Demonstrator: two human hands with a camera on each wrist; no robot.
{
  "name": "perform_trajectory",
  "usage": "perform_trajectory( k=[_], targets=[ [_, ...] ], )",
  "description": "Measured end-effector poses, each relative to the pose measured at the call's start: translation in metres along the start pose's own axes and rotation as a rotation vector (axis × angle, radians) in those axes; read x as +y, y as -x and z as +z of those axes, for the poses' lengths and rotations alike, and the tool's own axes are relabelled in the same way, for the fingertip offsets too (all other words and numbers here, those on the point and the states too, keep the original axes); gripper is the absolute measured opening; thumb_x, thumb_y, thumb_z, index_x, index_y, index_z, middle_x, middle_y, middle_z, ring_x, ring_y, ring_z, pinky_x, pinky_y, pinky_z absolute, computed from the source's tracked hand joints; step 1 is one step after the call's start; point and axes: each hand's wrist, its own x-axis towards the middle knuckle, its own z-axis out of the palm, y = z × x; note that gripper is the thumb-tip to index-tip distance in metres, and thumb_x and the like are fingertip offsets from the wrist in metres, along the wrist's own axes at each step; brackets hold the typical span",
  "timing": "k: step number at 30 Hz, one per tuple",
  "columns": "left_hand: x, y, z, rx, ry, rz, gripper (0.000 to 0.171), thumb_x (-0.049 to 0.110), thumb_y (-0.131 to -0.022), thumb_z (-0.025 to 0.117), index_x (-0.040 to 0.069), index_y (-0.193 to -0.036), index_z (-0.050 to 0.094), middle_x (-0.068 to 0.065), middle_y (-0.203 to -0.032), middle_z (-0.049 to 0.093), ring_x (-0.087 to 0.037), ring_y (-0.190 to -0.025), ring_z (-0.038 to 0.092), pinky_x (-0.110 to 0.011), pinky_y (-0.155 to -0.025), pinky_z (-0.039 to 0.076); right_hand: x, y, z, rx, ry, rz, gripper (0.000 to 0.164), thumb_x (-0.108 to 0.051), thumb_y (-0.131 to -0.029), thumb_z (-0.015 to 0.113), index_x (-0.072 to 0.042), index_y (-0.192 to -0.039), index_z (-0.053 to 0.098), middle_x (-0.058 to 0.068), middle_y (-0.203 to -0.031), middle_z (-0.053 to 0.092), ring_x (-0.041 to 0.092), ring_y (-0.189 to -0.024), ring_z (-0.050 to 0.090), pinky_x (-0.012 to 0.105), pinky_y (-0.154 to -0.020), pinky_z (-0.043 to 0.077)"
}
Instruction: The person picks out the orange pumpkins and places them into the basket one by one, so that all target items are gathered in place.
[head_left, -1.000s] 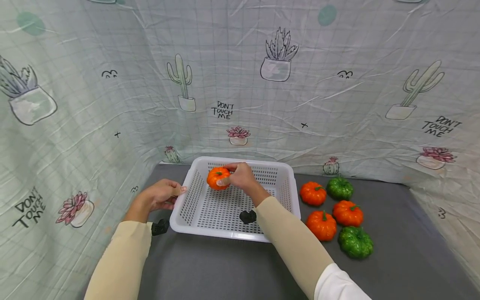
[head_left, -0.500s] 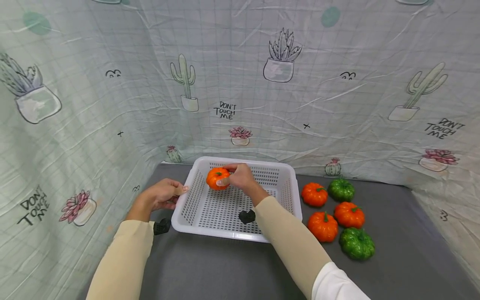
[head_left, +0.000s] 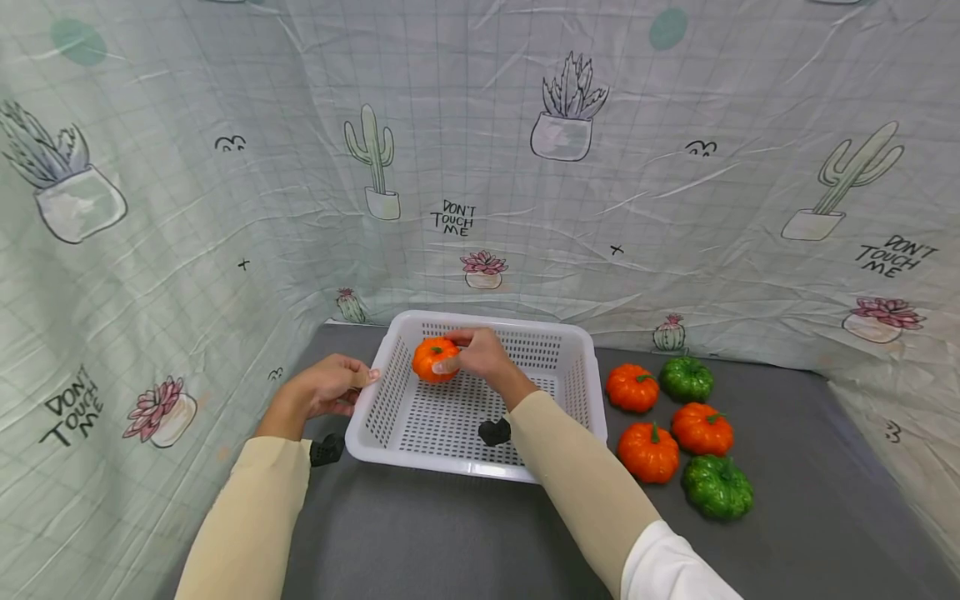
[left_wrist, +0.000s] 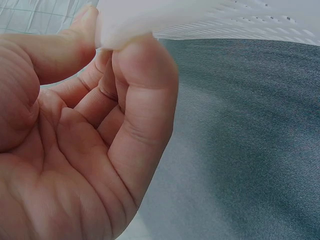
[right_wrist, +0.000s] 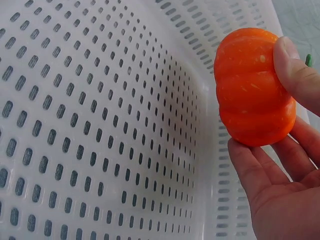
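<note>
Inside the white plastic basket, near its back left corner, my right hand grips a small orange pumpkin with a green stem. The right wrist view shows the thumb on one side of the pumpkin and the fingers on the other, above the slotted floor. At the basket's left side, my left hand pinches the rim between thumb and curled forefinger. The left wrist view shows that rim held at the fingertips.
Right of the basket, on the dark grey table, lie orange pumpkins and two green ones. A printed cloth hangs behind and along the left. Black wrist devices sit by both forearms.
The whole head view has shifted slightly. Both hands keep their holds, the right on the pumpkin and the left on the basket's rim.
</note>
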Motion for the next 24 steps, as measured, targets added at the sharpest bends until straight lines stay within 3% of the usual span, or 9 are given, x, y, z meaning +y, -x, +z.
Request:
perform_trajectory(
  k=[7,24],
  targets=[
    [-0.0002,-0.0004,-0.0005,0.001,0.001,-0.006,0.029,0.029,-0.106,0.062,0.002,-0.108,0.07,-0.005,-0.089,0.069,-0.017,-0.075,0.062,-0.03,-0.067,0.056,0.0061,-0.0017,0.0003,-0.031,0.0,-0.019,0.06,-0.007,-0.075,0.093,-0.012,-0.131,0.072,0.009,-0.144,0.066,0.03,-0.134,0.06,0.044,-0.114,0.048],
    [-0.0012,-0.003,-0.0014,0.01,0.009,-0.005,0.025,0.028,-0.107,0.061,0.005,-0.102,0.069,-0.004,-0.089,0.071,-0.016,-0.074,0.064,-0.029,-0.064,0.055,0.0059,-0.0017,0.0024,-0.062,0.073,-0.003,0.065,-0.01,-0.075,0.094,-0.013,-0.135,0.07,0.009,-0.146,0.064,0.031,-0.136,0.057,0.046,-0.118,0.045]
  ],
)
